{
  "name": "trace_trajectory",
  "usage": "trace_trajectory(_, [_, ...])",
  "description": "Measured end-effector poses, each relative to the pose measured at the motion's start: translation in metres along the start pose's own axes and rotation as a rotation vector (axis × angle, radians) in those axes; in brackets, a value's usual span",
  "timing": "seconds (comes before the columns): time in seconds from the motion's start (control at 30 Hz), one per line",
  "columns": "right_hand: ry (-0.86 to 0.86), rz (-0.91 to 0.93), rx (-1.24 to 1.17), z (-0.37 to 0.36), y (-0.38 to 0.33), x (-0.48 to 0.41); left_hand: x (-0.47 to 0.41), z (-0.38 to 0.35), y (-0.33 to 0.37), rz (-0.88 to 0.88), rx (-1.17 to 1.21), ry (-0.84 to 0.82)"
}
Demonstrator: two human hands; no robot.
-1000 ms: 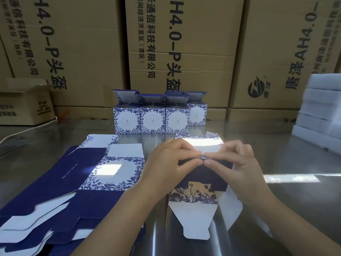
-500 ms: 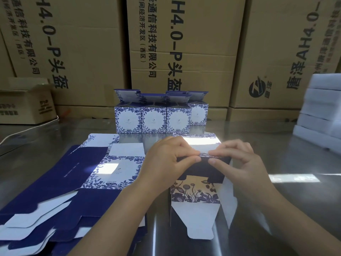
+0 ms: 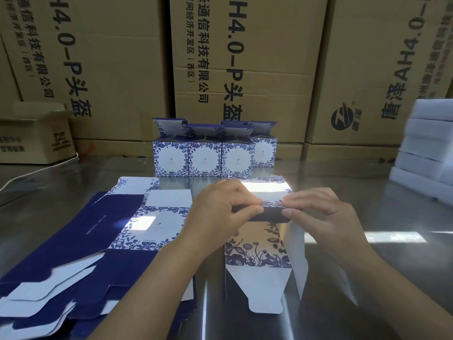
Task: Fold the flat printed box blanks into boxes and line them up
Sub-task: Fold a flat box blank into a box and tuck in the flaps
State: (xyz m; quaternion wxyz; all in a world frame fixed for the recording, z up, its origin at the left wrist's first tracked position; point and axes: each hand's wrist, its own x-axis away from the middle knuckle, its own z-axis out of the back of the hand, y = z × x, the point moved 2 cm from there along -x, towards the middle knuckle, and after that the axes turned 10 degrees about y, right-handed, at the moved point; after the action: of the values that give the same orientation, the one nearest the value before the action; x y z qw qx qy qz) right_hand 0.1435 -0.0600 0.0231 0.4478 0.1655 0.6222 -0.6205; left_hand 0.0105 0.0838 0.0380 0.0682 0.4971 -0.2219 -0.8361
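The left hand [image 3: 220,212] and right hand [image 3: 321,217] meet at the top edge of a half-raised blank [image 3: 257,253] standing on the steel surface [image 3: 382,273]. Each grip is closed to a pinch, fingertips over and thumb under, on a dark blue flap [image 3: 269,215] folded along that edge. The two grips sit close together, with a short run of flap showing between them.

Nearer than the grip, the blank's flowered panel drops to a white tuck flap [image 3: 259,290] whose free edge lies on the surface. A white side panel stands under the right wrist. Just beyond the grip, the blank's far panel lies in glare.

Left of the grip is a stack [image 3: 73,244] of flat blanks, fanned so their cut edges step out; the left forearm crosses its right edge. A narrow strip of surface parts it from the blank.

Beyond the grip, across a thin band of surface, three boxes [image 3: 203,158] stand side by side with lids up, and a fourth stands behind the right end.

Right of the grip, bare steel runs wide to a white pile [image 3: 429,148] at the far edge. Cartons [image 3: 245,57] wall the back.
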Motion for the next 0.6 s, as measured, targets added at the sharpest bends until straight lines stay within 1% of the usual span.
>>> trace_trajectory(0.1, [-0.004,-0.024,0.011,0.002,0.004,0.0,-0.002,0.007,-0.004,-0.028,-0.049,0.008])
trace_trajectory(0.23, [-0.009,-0.054,-0.008,0.005,0.008,0.0,-0.005,0.019,-0.012,0.037,-0.047,0.013])
trace_trajectory(0.43, [-0.021,-0.139,-0.102,0.005,0.014,0.001,-0.005,0.023,-0.018,0.099,-0.025,0.003])
trace_trajectory(0.53, [-0.013,-0.124,-0.106,0.005,0.014,0.0,-0.005,0.022,-0.019,0.149,0.02,0.008])
trace_trajectory(0.6, [0.015,-0.144,-0.181,0.004,0.015,0.001,-0.005,0.022,-0.021,0.161,0.035,0.01])
